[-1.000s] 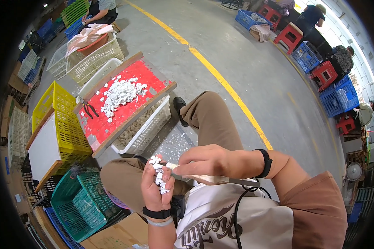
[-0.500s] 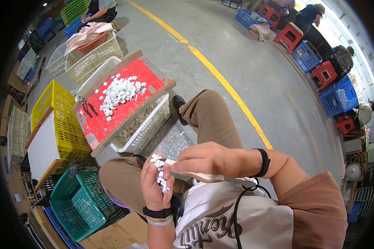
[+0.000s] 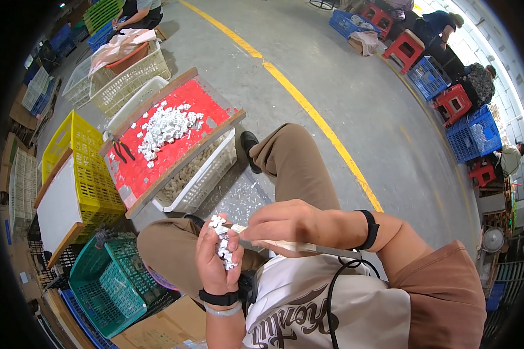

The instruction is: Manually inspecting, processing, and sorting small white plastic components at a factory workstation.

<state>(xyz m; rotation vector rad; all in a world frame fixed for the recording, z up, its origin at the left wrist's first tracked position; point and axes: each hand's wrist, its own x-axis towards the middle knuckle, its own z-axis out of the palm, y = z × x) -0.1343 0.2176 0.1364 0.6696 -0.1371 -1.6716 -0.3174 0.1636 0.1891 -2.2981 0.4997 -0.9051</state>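
In my left hand (image 3: 215, 259), several small white moulded pieces (image 3: 224, 247) lie against the palm, and the fingers curl around them. One piece stands up at the fingertips. My right hand (image 3: 288, 224) is closed on a long, flat tool with a pale wrapped grip (image 3: 285, 246) and a grey metal end that points back toward the wrist. The tool's pale front tip meets the pieces at the left fingertips; its exact shape there is too small to tell. Ahead, a heap of white pieces (image 3: 166, 128) covers part of a red board (image 3: 195, 96).
Black-handled pliers (image 3: 122, 150) lie at the board's left edge. The wood-edged board rests over a white basket (image 3: 206, 174). To the left stand a yellow crate (image 3: 99, 186) and a green basket (image 3: 108, 285). People sit farther off, near red stools (image 3: 404, 49) and blue crates (image 3: 474, 136).
Both hands stay nearly in place; the right hand and tool shift very slightly. The view moves a little. A person at the far right leans differently.
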